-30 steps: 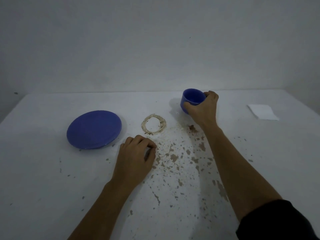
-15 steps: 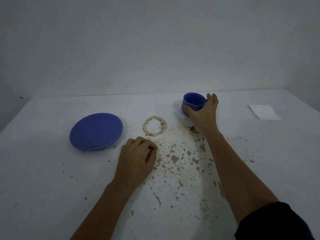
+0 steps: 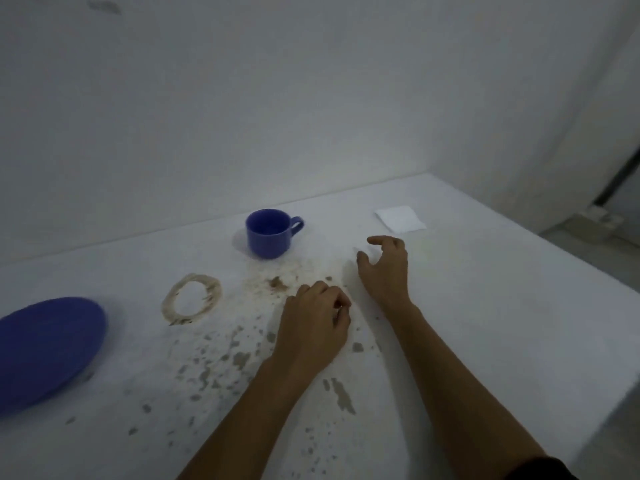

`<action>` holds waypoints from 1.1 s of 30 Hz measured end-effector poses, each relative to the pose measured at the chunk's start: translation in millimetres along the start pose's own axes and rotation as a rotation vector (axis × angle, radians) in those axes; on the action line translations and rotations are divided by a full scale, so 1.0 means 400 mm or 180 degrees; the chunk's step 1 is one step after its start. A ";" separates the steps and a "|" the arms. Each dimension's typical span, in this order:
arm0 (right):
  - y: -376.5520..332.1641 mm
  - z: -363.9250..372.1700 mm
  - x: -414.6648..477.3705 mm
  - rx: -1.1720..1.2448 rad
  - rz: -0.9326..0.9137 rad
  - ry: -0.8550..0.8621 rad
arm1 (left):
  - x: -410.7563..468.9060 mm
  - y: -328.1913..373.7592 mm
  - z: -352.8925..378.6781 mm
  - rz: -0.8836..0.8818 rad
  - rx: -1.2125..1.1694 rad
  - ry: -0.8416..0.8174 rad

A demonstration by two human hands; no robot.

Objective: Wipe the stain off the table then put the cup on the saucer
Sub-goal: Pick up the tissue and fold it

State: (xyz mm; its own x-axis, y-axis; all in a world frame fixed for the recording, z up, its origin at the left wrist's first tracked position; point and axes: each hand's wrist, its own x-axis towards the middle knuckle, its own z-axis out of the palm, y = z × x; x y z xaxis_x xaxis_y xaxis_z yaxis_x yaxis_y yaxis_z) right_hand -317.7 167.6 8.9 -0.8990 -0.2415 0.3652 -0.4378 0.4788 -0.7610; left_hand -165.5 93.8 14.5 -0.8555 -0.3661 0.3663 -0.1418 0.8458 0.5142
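A: Head view, left to right: blue saucer [image 3: 48, 348] sat at the left edge of the table [image 3: 485, 323], then the ring stain [image 3: 191, 298], and the cup [image 3: 268, 233] stood upright behind it.

B: Hands?

A: Left hand [image 3: 313, 327] was curled loosely on the table, holding nothing. Right hand [image 3: 384, 268] had its fingers spread, empty, clear of the cup. White napkin [image 3: 400, 219] lay beyond it.

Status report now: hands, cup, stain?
Right hand open, empty, between cup and napkin. Left hand curled on table. Ring stain unwiped. Cup upright, off saucer.
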 end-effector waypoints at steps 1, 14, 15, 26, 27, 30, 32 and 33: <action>0.017 -0.015 0.014 -0.0104 0.0072 -0.0063 | 0.007 0.012 0.019 0.0027 -0.0029 -0.0078; 0.118 -0.030 0.248 -0.1380 0.0467 -0.0015 | 0.026 0.019 0.089 0.0215 0.0057 -0.0049; 0.120 -0.025 0.252 -0.1463 0.0411 0.0013 | 0.026 0.018 0.090 0.0208 0.0046 -0.0039; 0.057 -0.022 0.151 -0.0868 0.0189 0.0345 | 0.025 0.023 0.076 0.0223 -0.0024 0.0012; 0.037 -0.019 0.125 -0.0740 0.0129 0.0330 | 0.025 0.019 0.075 0.0156 -0.0111 -0.0009; -0.032 -0.012 0.036 -0.0438 -0.0102 0.0194 | 0.026 0.015 0.060 -0.0266 -0.0755 -0.0012; -0.083 -0.004 -0.029 -0.0254 -0.0307 0.0097 | 0.023 0.012 0.036 -0.0717 -0.1227 0.0182; -0.109 0.001 -0.063 -0.0164 -0.0388 0.0037 | 0.018 0.007 0.021 -0.0989 -0.1384 0.0328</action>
State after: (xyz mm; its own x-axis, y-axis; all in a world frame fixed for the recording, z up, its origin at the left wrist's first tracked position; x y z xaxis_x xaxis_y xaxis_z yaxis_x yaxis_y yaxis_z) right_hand -276.1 152.6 32.9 -0.8391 -0.2909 0.4597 -0.5433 0.4894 -0.6821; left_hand -176.2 96.9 12.1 -0.7497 -0.6279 0.2088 -0.1424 0.4612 0.8758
